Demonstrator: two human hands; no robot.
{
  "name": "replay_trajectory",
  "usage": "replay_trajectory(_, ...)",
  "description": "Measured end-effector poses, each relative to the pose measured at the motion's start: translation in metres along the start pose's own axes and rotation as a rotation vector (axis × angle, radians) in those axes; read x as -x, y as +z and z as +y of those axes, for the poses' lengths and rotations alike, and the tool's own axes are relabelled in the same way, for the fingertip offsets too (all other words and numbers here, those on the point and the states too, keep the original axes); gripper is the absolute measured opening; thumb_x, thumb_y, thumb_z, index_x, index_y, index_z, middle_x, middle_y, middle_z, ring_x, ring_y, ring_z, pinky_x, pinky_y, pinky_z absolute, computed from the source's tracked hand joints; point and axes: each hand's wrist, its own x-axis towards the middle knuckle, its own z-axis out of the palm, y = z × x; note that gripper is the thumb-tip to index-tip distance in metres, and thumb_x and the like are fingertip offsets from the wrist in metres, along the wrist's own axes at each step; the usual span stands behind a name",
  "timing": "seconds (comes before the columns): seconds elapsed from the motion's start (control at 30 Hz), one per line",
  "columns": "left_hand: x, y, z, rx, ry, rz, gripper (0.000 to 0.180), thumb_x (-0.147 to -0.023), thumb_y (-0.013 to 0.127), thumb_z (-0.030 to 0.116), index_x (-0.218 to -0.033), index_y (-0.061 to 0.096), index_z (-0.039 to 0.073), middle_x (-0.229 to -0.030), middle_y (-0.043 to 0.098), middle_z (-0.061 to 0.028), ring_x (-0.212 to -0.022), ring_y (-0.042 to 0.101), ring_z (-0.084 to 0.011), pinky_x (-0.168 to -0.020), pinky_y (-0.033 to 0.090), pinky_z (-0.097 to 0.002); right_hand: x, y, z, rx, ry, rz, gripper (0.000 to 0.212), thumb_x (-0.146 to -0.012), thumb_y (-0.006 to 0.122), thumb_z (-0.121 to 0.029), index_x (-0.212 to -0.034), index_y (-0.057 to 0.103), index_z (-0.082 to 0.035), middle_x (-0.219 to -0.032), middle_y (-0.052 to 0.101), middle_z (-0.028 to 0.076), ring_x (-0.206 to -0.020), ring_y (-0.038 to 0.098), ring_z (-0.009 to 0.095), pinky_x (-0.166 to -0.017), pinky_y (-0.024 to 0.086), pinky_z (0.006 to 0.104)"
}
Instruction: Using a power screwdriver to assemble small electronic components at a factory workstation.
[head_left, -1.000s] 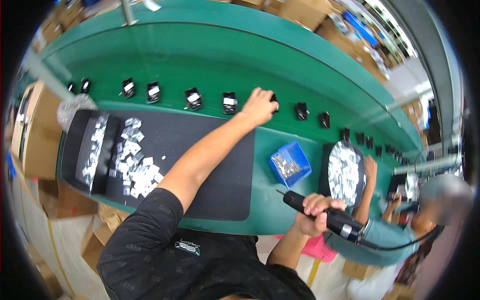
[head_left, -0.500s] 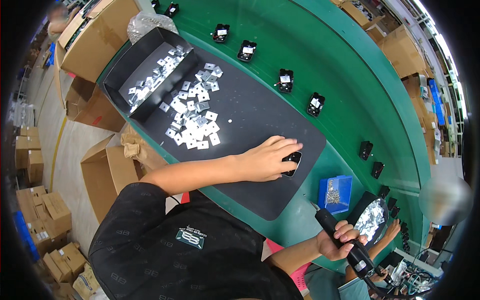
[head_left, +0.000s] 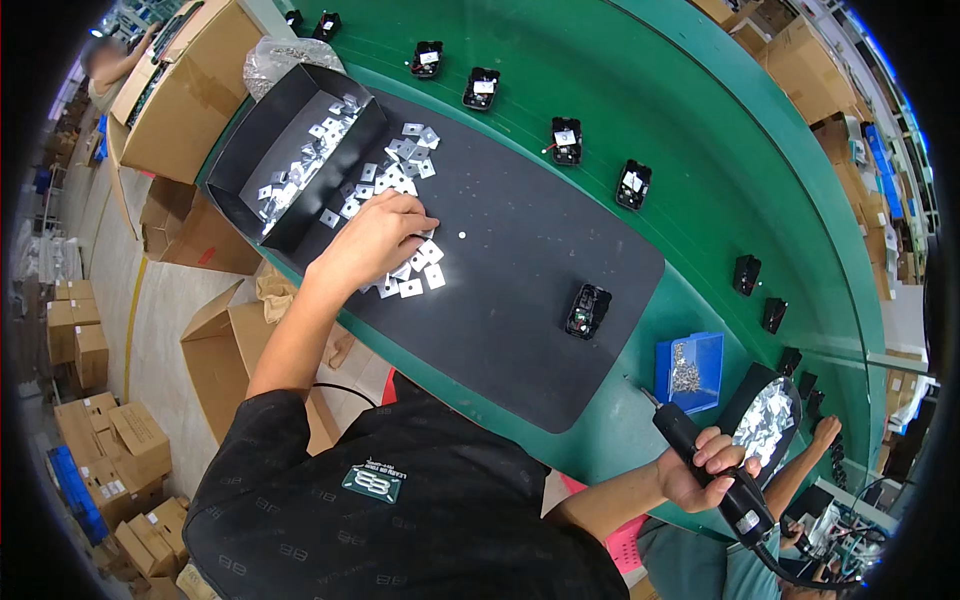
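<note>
My left hand [head_left: 388, 237] is over the scattered pile of small square metal plates [head_left: 418, 258], each with a hole. Its fingers are drawn together, pinching a plate at the pile's right edge. My right hand [head_left: 708, 470] grips a black corded electric screwdriver [head_left: 678, 428], its bit pointing up and left beside the blue screw tray [head_left: 717, 370]. An open black plastic housing [head_left: 588, 311] lies alone on the right part of the dark mat [head_left: 520, 260], touched by neither hand.
A black bin [head_left: 235, 205] of more plates stands at the mat's left end. Several black housings [head_left: 566, 141] line the green conveyor [head_left: 690, 150]. At right are a dark container of shiny pieces [head_left: 768, 418] and another person's hand [head_left: 827, 430]. Cardboard boxes [head_left: 190, 95] stand at left.
My left hand has left the black housing and moved left across the mat to the plates. The housing stays on the mat. My right hand keeps hold of the screwdriver.
</note>
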Motion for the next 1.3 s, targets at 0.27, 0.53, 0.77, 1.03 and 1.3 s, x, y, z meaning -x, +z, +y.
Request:
replay_trajectory(0.27,-0.010,0.019,0.007,-0.112,0.033,0.203,0.014,-0.073,0.061,0.002,-0.087,0.063,0.001,-0.080,0.061,-0.0121,-0.080,0.058,-0.0296,-0.074,0.048,-0.0379,0.003,0.003,0.000,-0.010,0.005,0.047,0.036,-0.083,0.060,-0.017,-0.112,0.042,-0.006,-0.070,0.048,0.002,-0.053,0.047,0.012,-0.054,0.039,0.0273)
replay_trajectory(0.53,-0.029,0.036,0.072,0.326,-0.089,0.234,0.013,-0.072,0.073,0.004,-0.083,0.067,0.000,-0.078,0.067,-0.0089,-0.073,0.063,-0.0196,-0.067,0.049,-0.0299,0.010,0.005,0.010,0.138,0.009,0.148,0.041,-0.081,0.063,-0.015,-0.113,0.040,-0.004,-0.066,0.048,0.005,-0.053,0.049,0.015,-0.054,0.045,0.0309)
replay_trajectory(0.77,-0.060,0.061,0.122,0.479,0.143,0.083,0.015,-0.068,0.075,0.007,-0.081,0.068,0.005,-0.098,0.063,-0.0080,-0.093,0.060,-0.0236,-0.078,0.048,-0.0329,0.020,0.003,0.031,0.256,0.036,0.161,0.038,-0.080,0.060,-0.009,-0.112,0.040,-0.002,-0.065,0.047,0.005,-0.053,0.047,0.014,-0.054,0.044,0.0314)
replay_trajectory(1.03,-0.070,0.074,0.142,0.348,0.203,0.017,0.012,-0.071,0.072,0.010,-0.081,0.069,0.005,-0.113,0.058,-0.0089,-0.111,0.050,-0.0285,-0.094,0.037,-0.0393,0.024,0.002,0.039,0.279,0.135,0.161,0.037,-0.080,0.061,-0.010,-0.109,0.040,-0.003,-0.064,0.047,0.004,-0.052,0.047,0.014,-0.057,0.045,0.0314)
replay_trajectory(1.3,-0.079,0.090,0.149,0.380,0.282,-0.037,0.013,-0.072,0.071,0.009,-0.082,0.066,0.005,-0.112,0.059,-0.0088,-0.112,0.051,-0.0281,-0.095,0.038,-0.0392,0.013,0.005,0.018,0.129,0.087,0.160,0.040,-0.080,0.058,-0.015,-0.113,0.039,-0.003,-0.066,0.045,0.003,-0.052,0.045,0.013,-0.054,0.041,0.0298)
